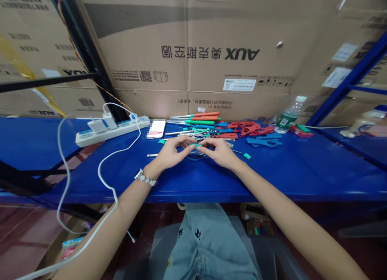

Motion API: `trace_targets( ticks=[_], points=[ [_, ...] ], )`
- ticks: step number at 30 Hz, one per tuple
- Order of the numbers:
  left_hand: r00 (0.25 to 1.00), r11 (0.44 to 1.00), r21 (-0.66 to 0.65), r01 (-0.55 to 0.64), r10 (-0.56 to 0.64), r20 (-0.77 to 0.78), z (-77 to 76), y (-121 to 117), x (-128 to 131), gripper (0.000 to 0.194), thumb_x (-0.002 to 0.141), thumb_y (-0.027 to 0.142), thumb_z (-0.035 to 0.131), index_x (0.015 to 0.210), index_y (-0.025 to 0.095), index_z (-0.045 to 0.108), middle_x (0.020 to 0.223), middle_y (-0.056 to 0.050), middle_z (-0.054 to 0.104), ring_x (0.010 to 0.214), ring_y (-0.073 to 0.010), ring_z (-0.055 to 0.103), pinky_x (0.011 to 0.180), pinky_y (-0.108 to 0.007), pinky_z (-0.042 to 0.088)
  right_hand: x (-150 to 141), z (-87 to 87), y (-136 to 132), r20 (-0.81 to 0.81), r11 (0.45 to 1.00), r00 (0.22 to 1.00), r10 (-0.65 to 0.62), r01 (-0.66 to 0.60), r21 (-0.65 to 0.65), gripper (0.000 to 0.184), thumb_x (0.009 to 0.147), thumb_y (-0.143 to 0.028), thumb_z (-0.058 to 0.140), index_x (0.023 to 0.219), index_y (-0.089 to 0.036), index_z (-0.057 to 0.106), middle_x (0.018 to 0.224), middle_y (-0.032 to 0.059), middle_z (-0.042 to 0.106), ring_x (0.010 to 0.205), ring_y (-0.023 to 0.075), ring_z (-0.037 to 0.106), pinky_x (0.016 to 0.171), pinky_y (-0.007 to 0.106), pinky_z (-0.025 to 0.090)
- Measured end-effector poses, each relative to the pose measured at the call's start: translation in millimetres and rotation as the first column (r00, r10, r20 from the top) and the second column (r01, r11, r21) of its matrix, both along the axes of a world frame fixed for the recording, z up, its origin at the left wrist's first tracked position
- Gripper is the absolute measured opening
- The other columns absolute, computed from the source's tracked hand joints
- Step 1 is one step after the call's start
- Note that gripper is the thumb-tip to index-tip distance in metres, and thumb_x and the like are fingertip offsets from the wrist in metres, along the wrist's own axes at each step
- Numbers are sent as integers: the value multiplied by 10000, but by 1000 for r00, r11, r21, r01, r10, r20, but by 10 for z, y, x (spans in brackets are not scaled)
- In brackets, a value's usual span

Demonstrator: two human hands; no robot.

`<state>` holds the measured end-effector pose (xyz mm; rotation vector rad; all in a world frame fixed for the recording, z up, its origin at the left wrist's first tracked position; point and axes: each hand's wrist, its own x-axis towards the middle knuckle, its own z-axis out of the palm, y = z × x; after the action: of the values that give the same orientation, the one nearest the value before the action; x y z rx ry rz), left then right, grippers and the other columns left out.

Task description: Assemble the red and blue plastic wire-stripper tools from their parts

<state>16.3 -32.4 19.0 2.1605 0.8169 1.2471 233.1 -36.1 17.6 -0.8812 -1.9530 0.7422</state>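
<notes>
My left hand [173,152] and my right hand [220,152] meet over the middle of the blue table. Their fingertips pinch a small green piece [197,145] between them; its exact kind is too small to make out. Just beyond the fingers lies a heap of thin metal rods [178,133] with small green ends, partly covered by my hands. A loose green cap [247,156] rests right of my right hand. Left of my left hand, a metal rod [152,155] pokes out, and another green piece [162,142] sits behind it.
Orange-handled tools [208,115], a green-handled tool [204,122], red scissor-like parts [250,129] and blue ones [264,140] lie behind. A water bottle [288,117] stands right. A phone-like object [157,129], power strip [113,131] and white cable [104,173] are left. A cardboard box [205,78] forms the back.
</notes>
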Motion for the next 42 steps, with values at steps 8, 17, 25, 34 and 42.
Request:
trace_targets(
  ticks=[8,17,25,34,42],
  points=[
    [983,939,340,50,14,-182,16,2,-92,157,992,239,625,1058,181,754,1043,-87,730,909,-164,690,816,-308,577,16,-4,-2,10,998,999,35,-35,-51,296,906,-465,681,865,-183,760,798,36,754,749,177,662,736,318,488],
    [921,968,245,51,49,-387,-56,123,-220,172,984,230,636,1042,209,797,856,-45,688,767,-165,649,715,-303,533,110,-24,25,236,977,964,-126,80,198,151,957,-264,613,908,-191,736,881,54,721,869,208,624,828,359,472],
    [916,993,121,-6,54,-398,-86,152,-251,109,915,185,722,982,203,806,886,-42,671,805,-175,642,757,-320,521,96,-68,-25,510,977,850,-135,30,209,87,983,-251,578,1006,-205,649,999,65,588,934,222,583,865,381,459],
    [903,996,82,-37,68,-423,-87,162,-206,98,909,187,727,965,211,804,854,-29,638,825,-182,615,781,-331,506,91,-82,-19,533,980,840,-102,-7,199,81,1007,-259,517,1010,-204,577,1027,70,557,977,234,556,903,408,428],
    [893,994,106,4,44,-448,-84,153,-174,110,927,204,697,954,205,803,816,-24,637,764,-167,613,721,-302,503,83,-98,-6,514,981,853,-89,-14,193,74,996,-243,521,990,-204,584,1006,66,556,982,235,550,907,404,434]
  ],
)
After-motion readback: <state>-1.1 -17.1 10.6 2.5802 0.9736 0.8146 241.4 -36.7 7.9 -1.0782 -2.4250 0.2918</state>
